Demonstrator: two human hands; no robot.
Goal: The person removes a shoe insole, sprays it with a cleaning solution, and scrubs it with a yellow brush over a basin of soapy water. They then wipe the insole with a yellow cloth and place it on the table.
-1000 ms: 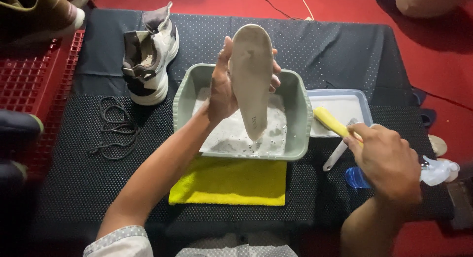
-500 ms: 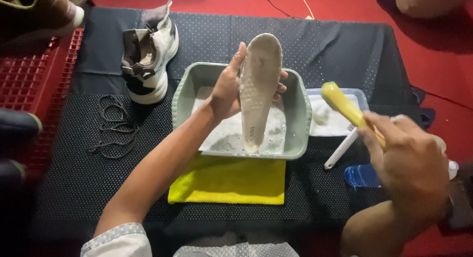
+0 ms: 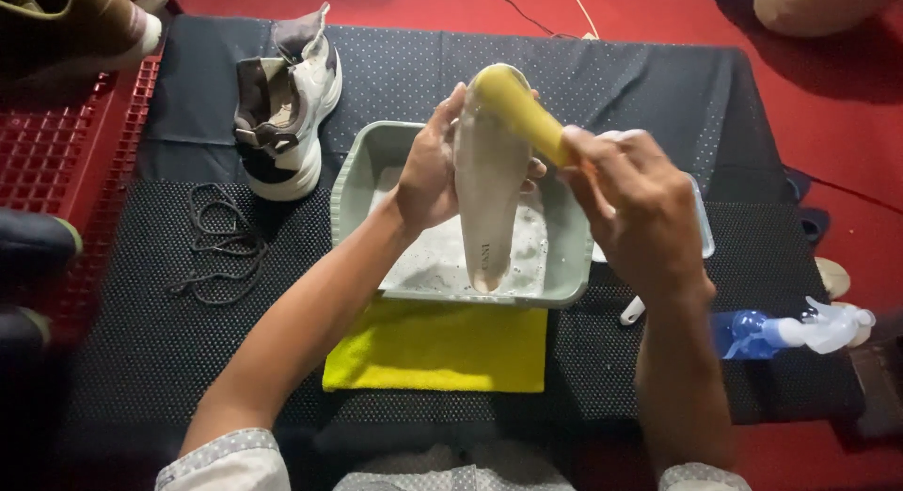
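1. The pale insole (image 3: 489, 185) stands nearly upright over the green basin (image 3: 353, 185), its lower tip dipping toward the foamy water and its upper end rising above the basin's far rim.
2. The left hand (image 3: 428, 176) grips the insole along its left edge, fingers curled round the back and the thumb pressed to the front.
3. The right hand (image 3: 635, 204) is closed round the handle of a yellow brush (image 3: 517, 105), whose head lies against the top end of the insole (the bristles themselves are hidden).
4. Just right of the basin sits a shallow pale tray (image 3: 704, 229), mostly covered by the right hand, with a white handle (image 3: 632, 309) poking out below it.
5. A yellow cloth (image 3: 437, 350) lies flat in front of the basin, touching its near edge.
6. A blue spray bottle (image 3: 795, 331) lies on its side at the right.
7. To the left, a grey-and-white sneaker (image 3: 282, 115) stands behind a loose dark shoelace (image 3: 221, 242).
8. All of this rests on a dark dotted mat (image 3: 141, 340) over a red floor (image 3: 828, 96).
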